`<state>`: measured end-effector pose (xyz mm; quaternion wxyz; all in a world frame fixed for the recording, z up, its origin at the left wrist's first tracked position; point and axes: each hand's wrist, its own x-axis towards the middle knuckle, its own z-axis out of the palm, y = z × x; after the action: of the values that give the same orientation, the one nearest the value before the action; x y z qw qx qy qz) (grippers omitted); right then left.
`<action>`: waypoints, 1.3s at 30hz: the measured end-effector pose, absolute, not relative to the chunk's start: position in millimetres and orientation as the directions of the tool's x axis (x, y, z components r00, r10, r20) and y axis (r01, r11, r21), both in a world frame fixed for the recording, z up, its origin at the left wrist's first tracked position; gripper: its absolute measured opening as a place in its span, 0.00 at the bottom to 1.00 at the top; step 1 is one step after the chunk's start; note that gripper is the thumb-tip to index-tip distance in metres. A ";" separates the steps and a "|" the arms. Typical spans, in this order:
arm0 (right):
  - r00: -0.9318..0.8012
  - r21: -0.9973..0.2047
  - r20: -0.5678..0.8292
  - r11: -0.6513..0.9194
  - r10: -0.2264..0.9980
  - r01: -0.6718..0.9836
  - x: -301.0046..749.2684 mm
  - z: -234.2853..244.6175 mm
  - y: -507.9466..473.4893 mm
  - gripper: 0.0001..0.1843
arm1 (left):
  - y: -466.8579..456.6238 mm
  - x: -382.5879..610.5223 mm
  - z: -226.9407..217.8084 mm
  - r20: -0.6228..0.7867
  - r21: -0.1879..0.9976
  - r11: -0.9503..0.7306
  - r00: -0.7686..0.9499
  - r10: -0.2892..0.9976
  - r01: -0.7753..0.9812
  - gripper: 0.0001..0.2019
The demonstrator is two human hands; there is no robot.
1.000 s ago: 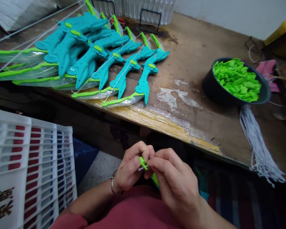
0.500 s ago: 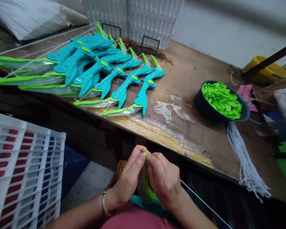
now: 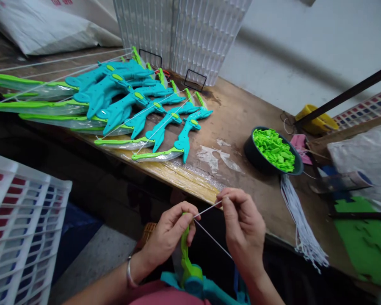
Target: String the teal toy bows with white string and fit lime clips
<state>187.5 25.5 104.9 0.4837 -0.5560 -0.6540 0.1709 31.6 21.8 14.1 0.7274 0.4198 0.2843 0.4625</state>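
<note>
My left hand (image 3: pixel 168 231) is closed around the upper end of a toy bow's green limb (image 3: pixel 186 252); the bow's teal body (image 3: pixel 195 286) rests against my lap. A white string (image 3: pixel 208 208) runs taut from the limb's end to my right hand (image 3: pixel 245 231), which pinches it between thumb and forefinger. Another stretch of the string slants down from the left fingers, behind the right hand. The very tip of the limb is hidden by my left fingers.
Several teal and green toy bows (image 3: pixel 139 95) lie overlapping on the wooden table (image 3: pixel 241 108). At right stand a dark bowl (image 3: pixel 252 148) of green plastic pieces and a hanging bundle of white strings (image 3: pixel 296 224). A white crate (image 3: pixel 25 228) is at lower left.
My hands were together at the limb's tip. The right hand has moved away to the right, drawing the string out taut, while the left still grips the limb.
</note>
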 end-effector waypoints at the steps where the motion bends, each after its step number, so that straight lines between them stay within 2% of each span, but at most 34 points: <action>1: 0.066 -0.744 0.445 0.328 0.893 0.582 189.0 97.8 23.7 0.08 | 20.9 31.1 13.0 -0.036 0.870 0.229 0.406 0.913 -0.437 0.11; 6: -0.201 -0.588 0.486 0.489 0.851 0.645 188.2 79.3 3.7 0.10 | 20.1 30.3 13.0 -0.058 0.894 0.205 0.352 0.934 -0.397 0.12; 9: -0.241 -0.591 0.441 0.482 0.864 0.647 184.4 81.0 -1.5 0.10 | 21.6 30.5 17.2 -0.054 0.907 0.194 0.354 0.934 -0.373 0.11; 16: -0.047 -0.850 0.260 0.251 0.965 0.463 182.9 78.7 3.1 0.07 | 21.2 31.7 22.5 -0.018 0.928 0.158 0.382 0.924 -0.337 0.10; 19: 0.030 -0.950 0.108 0.095 0.994 0.299 184.4 77.6 4.1 0.05 | 19.3 31.5 21.7 -0.015 0.931 0.154 0.386 0.922 -0.332 0.10; 21: 0.049 -0.987 -0.003 -0.011 0.999 0.163 185.8 78.5 6.0 0.08 | 18.6 30.9 20.5 -0.007 0.933 0.146 0.390 0.921 -0.330 0.10; 25: 0.009 -0.986 -0.164 -0.163 0.986 -0.041 187.4 80.4 12.2 0.08 | 18.7 29.6 17.8 0.030 0.932 0.120 0.403 0.915 -0.342 0.08; 30: -0.096 -0.900 -0.261 -0.278 0.961 -0.336 186.0 73.4 16.7 0.14 | 19.7 29.6 18.3 0.069 0.913 0.121 0.440 0.895 -0.389 0.08; 39: -0.050 -0.870 -0.289 -0.284 0.956 -0.402 181.5 64.7 11.2 0.16 | 20.6 31.2 16.1 0.119 0.891 0.089 0.420 0.900 -0.445 0.05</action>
<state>181.5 11.2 64.7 0.5159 -0.4571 -0.3029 0.6582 31.2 20.6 16.1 0.6977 0.4724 0.2408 0.4818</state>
